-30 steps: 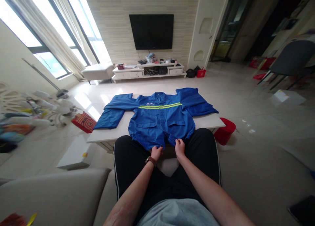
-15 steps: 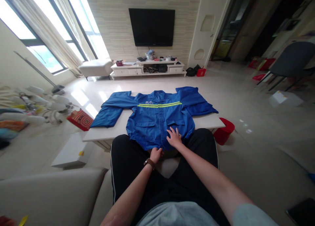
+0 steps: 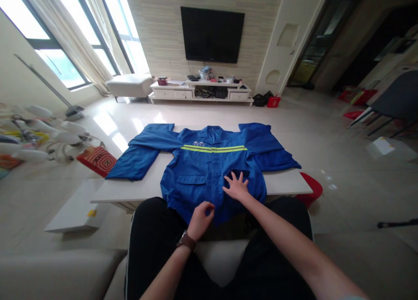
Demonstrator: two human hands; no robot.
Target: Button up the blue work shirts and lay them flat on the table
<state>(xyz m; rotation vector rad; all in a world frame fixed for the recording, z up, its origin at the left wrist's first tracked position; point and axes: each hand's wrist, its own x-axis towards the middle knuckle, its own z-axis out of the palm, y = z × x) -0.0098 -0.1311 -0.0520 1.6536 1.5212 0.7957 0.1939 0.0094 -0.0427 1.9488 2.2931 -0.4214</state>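
Note:
A blue work jacket [image 3: 209,169] with a yellow reflective chest stripe lies spread front-up on a low white table [image 3: 137,187], its hem hanging over the near edge onto my lap. My right hand [image 3: 237,187] lies flat on the jacket's lower right front, fingers spread. My left hand [image 3: 200,218], with a brown wristband, hovers at the hem with its fingers curled; I cannot see whether it grips the cloth. The left sleeve [image 3: 137,154] hangs off the table's left side, and the right sleeve [image 3: 271,150] is folded over at the right.
A red bucket [image 3: 311,191] sits under the table's right end. A white box [image 3: 76,206] and a red patterned bag [image 3: 96,160] lie on the floor at left beside a clutter of things. A TV stand [image 3: 200,93] is at the far wall, a grey chair [image 3: 396,95] at right.
My right hand let go of the hem and moved up to lie flat on the jacket front. My left hand lifted off the hem. The view tilted closer over the table.

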